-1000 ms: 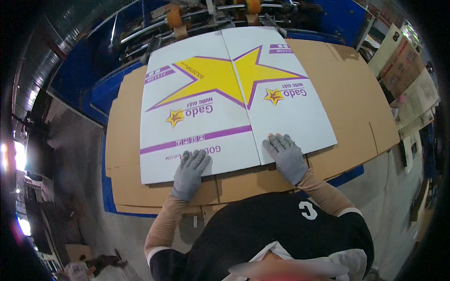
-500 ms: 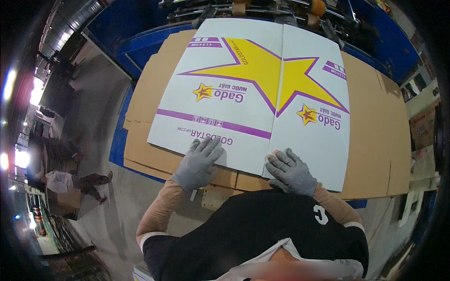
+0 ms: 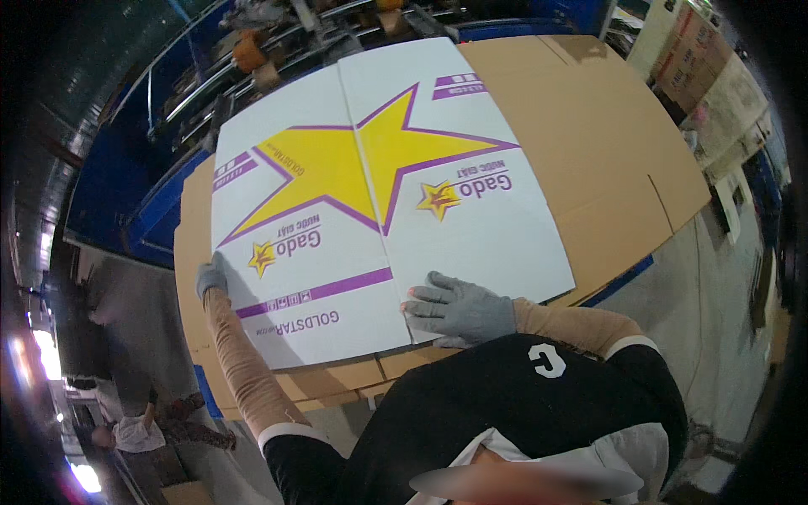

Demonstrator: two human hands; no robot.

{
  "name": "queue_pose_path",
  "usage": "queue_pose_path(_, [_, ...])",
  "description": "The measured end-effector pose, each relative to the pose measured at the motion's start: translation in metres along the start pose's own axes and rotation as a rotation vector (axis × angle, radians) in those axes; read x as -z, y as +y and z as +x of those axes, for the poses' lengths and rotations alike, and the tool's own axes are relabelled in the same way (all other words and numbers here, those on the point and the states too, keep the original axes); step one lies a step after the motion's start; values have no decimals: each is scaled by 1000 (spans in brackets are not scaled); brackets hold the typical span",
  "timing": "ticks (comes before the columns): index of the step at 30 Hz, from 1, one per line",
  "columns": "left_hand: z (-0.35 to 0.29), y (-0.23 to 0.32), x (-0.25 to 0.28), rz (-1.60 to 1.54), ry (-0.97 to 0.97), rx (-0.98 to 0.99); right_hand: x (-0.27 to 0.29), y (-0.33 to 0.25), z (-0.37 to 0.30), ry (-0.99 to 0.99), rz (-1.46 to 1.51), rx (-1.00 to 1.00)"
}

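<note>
A white printed cardboard sheet [image 3: 471, 244], creased down the middle, shows a large yellow star with purple edging. It lies flat on top of plain brown cardboard sheets [image 3: 572, 143]. At its left edge is my left hand [image 3: 212, 279] in a grey glove, fingers curled at the rim and partly hidden. My gloved right hand [image 3: 463, 310] rests on the near part of the sheet, right of the crease, fingers spread and palm down.
Beyond the sheets stands a blue machine [image 3: 126, 202] with metal rollers [image 3: 252, 71]. Printed boxes [image 3: 694, 55] are at the far right. Another person [image 3: 139, 433] is on the floor area at the lower left.
My left hand has gone from the near edge to the left edge of the white sheet. My right hand still lies near the crease. The whole view has turned to the right.
</note>
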State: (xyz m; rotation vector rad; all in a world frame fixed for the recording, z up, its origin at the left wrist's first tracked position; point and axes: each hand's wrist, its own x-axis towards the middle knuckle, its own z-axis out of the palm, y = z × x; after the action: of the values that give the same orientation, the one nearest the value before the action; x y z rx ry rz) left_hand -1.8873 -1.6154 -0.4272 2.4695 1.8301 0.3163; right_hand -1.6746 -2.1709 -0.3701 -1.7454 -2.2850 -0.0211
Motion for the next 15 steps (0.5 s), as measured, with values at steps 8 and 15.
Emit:
queue_pose_path(8, [-51, -18, -12, -102, -79, -17, 6, -1, -5, -51, -169, 11])
queue_pose_path(15, [-116, 8, 38, -360, 92, 245, 64, 4, -67, 204, -250, -355])
